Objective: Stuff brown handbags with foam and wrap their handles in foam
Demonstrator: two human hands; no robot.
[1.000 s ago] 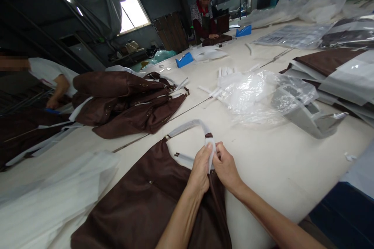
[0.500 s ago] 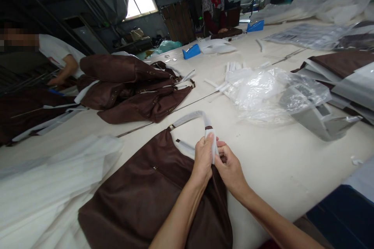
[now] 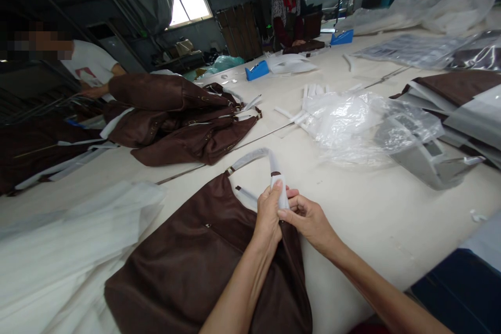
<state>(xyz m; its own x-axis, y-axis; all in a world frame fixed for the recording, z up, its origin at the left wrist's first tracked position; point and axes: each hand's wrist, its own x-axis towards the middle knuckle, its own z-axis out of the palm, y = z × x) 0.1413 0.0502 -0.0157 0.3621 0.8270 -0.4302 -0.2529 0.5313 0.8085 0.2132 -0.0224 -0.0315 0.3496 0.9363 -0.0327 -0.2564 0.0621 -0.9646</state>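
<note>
A dark brown leather handbag (image 3: 188, 250) lies on the table in front of me, its strap (image 3: 250, 156) arched up and wrapped in whitish paper. My left hand (image 3: 268, 209) is closed around the wrapped strap near its right end, thumb on top. At the strap's lower end my right hand (image 3: 309, 216) pinches the white wrapping (image 3: 282, 193) between thumb and fingers. The bag's right side hangs below both hands. A small zip pull (image 3: 208, 225) shows on its front.
Brown bags (image 3: 176, 120) are piled at the far left. White tissue sheets (image 3: 78, 250) lie at left. Clear plastic bags (image 3: 348, 120) and a grey tape dispenser (image 3: 426, 156) sit at right. Blue dispensers (image 3: 257, 70) stand further back. Two people work across the table (image 3: 352, 219).
Both hands have shifted slightly left with the strap end, and my right fingers have moved on the wrapping. The person at far left has moved nearer the piled bags.
</note>
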